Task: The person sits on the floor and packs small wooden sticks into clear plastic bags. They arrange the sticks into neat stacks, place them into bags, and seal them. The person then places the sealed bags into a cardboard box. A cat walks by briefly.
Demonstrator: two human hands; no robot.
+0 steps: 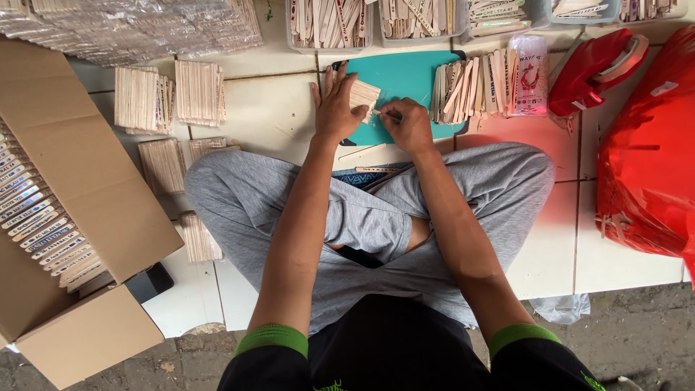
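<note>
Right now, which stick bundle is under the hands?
The small bundle on the teal mat: the left hand rests on it, the right hand at its edge. The other bundles lie untouched on the tiles.

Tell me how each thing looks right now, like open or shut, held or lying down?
Left hand: pressing on the stick bundle.
Right hand: fingers pinched at the bundle's edge.
Stick bundle: stacked, held on the teal mat.
Cardboard box: open, sticks in rows inside.
Loose sticks: leaning in a row on the tiles.
Red bag: lying beside the knee, crumpled.
</note>
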